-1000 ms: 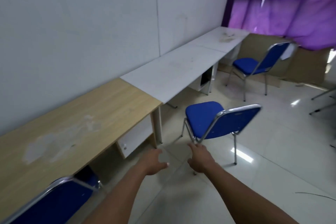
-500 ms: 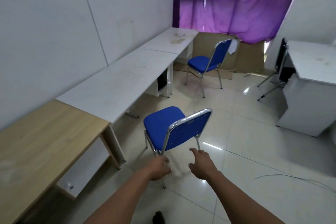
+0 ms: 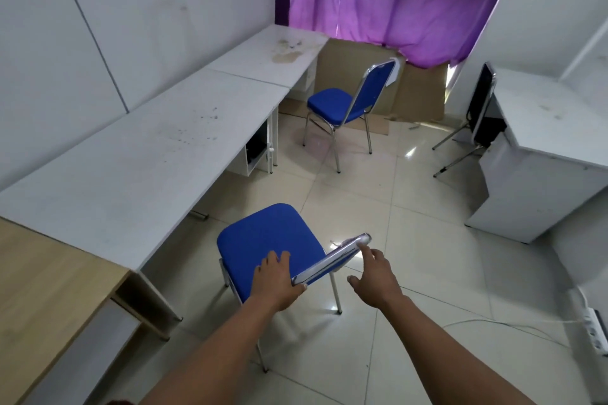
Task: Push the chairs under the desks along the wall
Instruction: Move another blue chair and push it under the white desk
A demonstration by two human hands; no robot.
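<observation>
While the left hand (image 3: 276, 279) grips the near chair's backrest (image 3: 332, 261), the right hand (image 3: 375, 276) hovers open beside its far end.

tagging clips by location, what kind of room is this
Probably a small, bare office or study room: white desks lined along the wall, blue metal-framed chairs standing on a tiled floor, and a purple curtain.

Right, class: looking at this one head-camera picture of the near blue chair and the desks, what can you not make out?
- Near chair: its backrest front, seen edge-on; part of its legs, hidden by the seat and arms.
- Left hand: its palm, against the backrest.
- Right hand: whether it touches the frame.
- Wooden desk: cut off by the left edge.
- Black chair: its seat, hidden by the right-hand desk.
</observation>
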